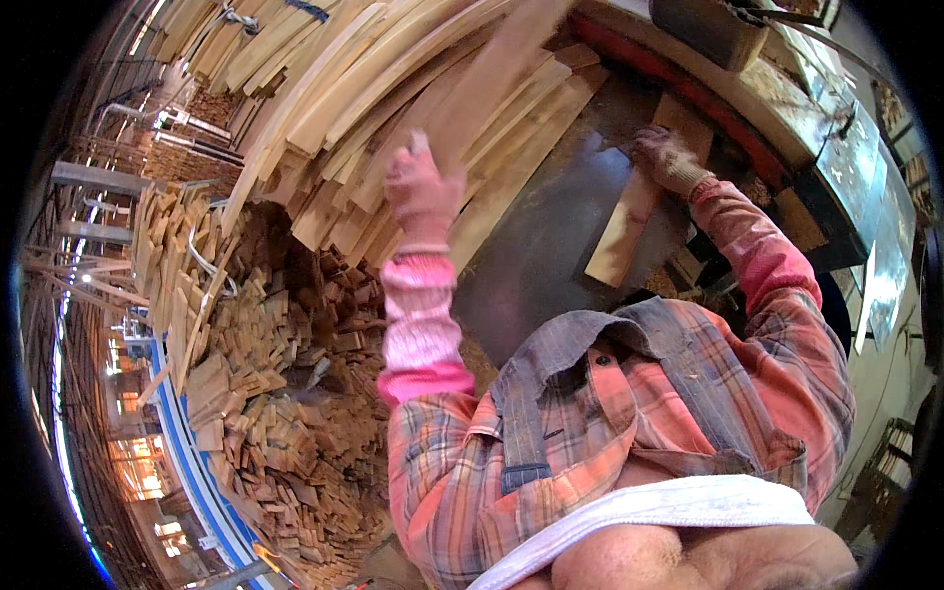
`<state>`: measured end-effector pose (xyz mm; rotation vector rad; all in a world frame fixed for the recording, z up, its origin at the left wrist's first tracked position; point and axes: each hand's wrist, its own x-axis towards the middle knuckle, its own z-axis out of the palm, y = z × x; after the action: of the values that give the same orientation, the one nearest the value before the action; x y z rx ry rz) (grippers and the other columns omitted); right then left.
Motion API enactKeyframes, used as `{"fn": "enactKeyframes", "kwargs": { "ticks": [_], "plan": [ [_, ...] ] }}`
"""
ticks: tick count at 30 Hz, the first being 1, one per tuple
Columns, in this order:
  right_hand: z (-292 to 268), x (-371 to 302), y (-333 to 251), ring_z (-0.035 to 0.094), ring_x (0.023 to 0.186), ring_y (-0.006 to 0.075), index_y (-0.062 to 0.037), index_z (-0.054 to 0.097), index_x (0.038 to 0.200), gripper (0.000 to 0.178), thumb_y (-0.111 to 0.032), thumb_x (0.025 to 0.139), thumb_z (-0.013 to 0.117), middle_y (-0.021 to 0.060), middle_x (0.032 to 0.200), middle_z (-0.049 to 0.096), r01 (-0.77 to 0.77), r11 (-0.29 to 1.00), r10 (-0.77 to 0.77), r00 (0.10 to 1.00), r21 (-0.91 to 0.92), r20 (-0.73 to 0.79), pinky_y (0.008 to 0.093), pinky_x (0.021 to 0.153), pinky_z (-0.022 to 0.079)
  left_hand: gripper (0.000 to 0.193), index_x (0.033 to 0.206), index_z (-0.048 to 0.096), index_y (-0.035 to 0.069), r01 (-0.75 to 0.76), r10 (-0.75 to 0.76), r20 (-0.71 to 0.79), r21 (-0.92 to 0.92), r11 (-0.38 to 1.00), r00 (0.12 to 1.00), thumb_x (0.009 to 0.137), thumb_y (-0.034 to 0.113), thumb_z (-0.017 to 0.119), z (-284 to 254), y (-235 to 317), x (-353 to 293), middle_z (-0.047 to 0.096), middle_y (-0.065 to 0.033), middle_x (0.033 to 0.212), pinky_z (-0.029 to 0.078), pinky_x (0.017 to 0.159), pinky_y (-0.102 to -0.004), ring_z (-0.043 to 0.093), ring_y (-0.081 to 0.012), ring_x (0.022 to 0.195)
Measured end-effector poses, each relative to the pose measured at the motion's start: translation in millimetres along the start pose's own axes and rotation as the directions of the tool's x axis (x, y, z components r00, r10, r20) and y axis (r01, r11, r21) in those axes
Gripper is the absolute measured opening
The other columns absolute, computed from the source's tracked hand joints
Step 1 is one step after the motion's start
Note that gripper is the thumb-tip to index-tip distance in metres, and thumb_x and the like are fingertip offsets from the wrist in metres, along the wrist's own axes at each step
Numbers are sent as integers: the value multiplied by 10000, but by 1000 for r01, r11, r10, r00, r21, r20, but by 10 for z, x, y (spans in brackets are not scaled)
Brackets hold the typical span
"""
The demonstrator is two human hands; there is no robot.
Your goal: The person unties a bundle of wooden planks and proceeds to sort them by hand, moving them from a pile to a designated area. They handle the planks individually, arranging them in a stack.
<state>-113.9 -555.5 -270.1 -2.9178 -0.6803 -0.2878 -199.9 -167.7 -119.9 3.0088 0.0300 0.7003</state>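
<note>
My left hand (425, 192) is raised beside the stacked boards, at the near end of a long wooden board (497, 84). Motion smears that board, and part of the grip is hidden behind the hand. Farther right, my right hand (671, 159) grips a shorter wooden board (629, 221) by its edge. This one lies slanting over a dark, smooth metal table (536, 241), its near end toward my body. Pink sleeves cover both forearms, and the hands look gloved or dusty.
Long boards (344, 88) are stacked at the far left. Below them spreads a heap of short wood offcuts (295, 433), with a blue rail (187, 462) along its left side. A machine with a red edge (688, 84) borders the table at the far right.
</note>
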Motion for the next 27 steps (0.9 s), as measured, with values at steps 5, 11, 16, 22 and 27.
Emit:
{"fn": "enactKeyframes", "kwargs": {
  "ticks": [5,11,16,22,27],
  "plan": [
    [-192,-148,-221,602,1170,368,-104,696,1141,302,-181,858,625,119,1221,675,-170,985,174,970,39,-170,469,992,497,789,1378,504,59,89,-38,273,-177,980,961,717,309,855,-48,249,-944,575,-217,1151,471,932,-524,576,-413,1104],
    [-552,119,-1541,622,1140,317,-118,710,1081,317,-245,792,698,98,1185,669,238,951,-219,969,199,-115,452,952,510,779,1325,520,37,45,34,461,-158,986,887,709,372,861,399,204,-1339,576,-219,1236,462,963,-523,571,-393,1132],
    [288,316,-1632,589,1171,302,-135,698,1067,305,-325,830,667,100,1218,637,300,937,-307,951,177,15,472,1011,457,798,1418,501,68,-9,8,-16,-5,1000,1000,782,439,811,-115,-2,-323,566,-208,1334,420,1059,-505,524,-381,1266],
    [331,460,-867,633,1113,266,-157,727,945,181,-237,807,642,48,1022,693,285,958,-279,941,-7,193,414,925,525,722,1372,515,72,252,-354,203,403,880,913,848,517,734,-124,-743,168,566,-164,1372,441,1035,-473,529,-325,1296],
    [844,122,739,590,1170,341,-100,702,1073,265,-250,873,613,143,1175,654,149,985,-149,989,-88,-1,472,939,505,662,1306,561,67,143,-211,297,237,961,931,829,473,775,-224,-85,119,631,-192,1250,495,957,-466,626,-341,1143]
  ]
}}
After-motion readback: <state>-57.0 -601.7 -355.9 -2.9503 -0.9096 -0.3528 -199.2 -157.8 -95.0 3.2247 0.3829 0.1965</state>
